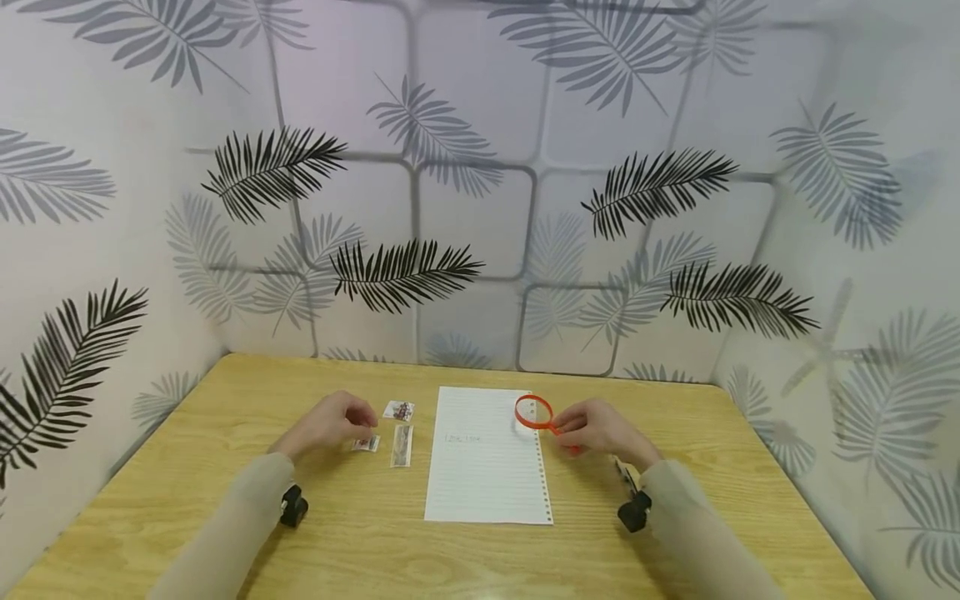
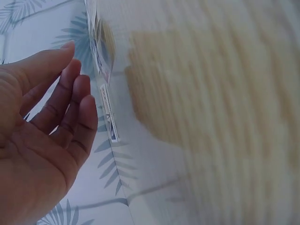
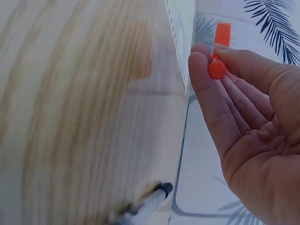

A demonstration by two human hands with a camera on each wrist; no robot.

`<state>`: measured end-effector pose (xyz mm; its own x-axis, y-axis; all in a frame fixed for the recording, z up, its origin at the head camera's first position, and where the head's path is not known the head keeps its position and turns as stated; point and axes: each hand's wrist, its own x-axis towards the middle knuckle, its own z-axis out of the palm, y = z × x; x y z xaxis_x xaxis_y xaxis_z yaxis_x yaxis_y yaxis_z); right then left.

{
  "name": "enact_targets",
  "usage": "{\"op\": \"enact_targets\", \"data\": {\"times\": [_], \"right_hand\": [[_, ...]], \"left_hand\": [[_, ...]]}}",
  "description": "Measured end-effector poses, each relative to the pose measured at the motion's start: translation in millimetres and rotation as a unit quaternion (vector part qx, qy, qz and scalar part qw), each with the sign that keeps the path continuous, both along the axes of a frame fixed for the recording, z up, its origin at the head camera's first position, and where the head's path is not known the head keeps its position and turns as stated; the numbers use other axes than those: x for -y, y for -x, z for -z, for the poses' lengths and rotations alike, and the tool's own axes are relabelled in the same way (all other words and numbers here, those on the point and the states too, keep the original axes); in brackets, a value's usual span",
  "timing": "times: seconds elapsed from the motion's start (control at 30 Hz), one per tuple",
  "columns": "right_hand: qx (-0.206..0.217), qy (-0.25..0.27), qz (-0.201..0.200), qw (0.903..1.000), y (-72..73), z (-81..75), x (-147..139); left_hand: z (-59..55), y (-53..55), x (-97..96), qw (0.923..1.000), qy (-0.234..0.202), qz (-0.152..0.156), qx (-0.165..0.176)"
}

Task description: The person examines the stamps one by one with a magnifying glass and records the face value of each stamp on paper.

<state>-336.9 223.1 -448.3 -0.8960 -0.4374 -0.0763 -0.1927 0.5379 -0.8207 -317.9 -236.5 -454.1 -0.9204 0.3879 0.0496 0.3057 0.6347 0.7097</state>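
My right hand (image 1: 597, 435) pinches the handle of a red-orange magnifying glass (image 1: 534, 427) between thumb and fingers. Its round rim overlaps the right edge of a lined sheet of paper (image 1: 480, 492) in the head view. In the right wrist view the handle's round end (image 3: 217, 70) points toward the camera. My left hand (image 1: 330, 423) hovers over a small printed picture (image 1: 366, 444), fingers loosely bent and holding nothing. Just right of it lie another small picture (image 1: 399, 410) and a narrow upright one (image 1: 402, 447).
Faint handwriting (image 1: 462, 438) marks the sheet, which has punched holes down its right side. A pen (image 3: 150, 201) lies on the wooden table (image 1: 360, 542) by my right wrist, with a tan item partly hidden there. Leaf-patterned cloth walls (image 1: 480, 217) stand behind and beside the table.
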Motion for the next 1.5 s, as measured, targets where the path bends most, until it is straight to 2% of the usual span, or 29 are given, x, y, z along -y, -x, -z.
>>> {"op": "enact_targets", "data": {"times": [0.13,0.27,0.43,0.77,0.97,1.17,1.5], "right_hand": [[0.008,0.0,-0.012,0.9999,-3.0,-0.1,10.0],[0.003,-0.01,-0.018,0.9998,-3.8,-0.5,20.7],[0.021,-0.002,-0.033,0.9993,-3.9,0.7,35.9],[0.039,0.017,-0.08,0.9959,-4.1,-1.3,70.6],[0.027,0.001,-0.107,0.9939,-4.6,-6.8,92.9],[0.037,-0.01,-0.126,0.9913,-7.4,-8.7,112.7],[0.028,-0.036,-0.15,0.9876,-6.6,-4.3,139.8]], "left_hand": [[0.4,2.0,3.2,0.9997,0.004,0.022,0.014],[2.2,4.4,7.0,0.9987,-0.002,0.031,0.041],[4.5,6.5,11.2,0.9966,-0.027,0.026,0.073],[6.0,8.4,12.2,0.9942,-0.036,0.016,0.1],[4.7,8.7,10.3,0.9943,-0.027,0.019,0.101],[6.1,7.6,9.5,0.9949,-0.013,0.025,0.097],[5.6,8.1,12.6,0.9952,0.012,0.046,0.086]]}}
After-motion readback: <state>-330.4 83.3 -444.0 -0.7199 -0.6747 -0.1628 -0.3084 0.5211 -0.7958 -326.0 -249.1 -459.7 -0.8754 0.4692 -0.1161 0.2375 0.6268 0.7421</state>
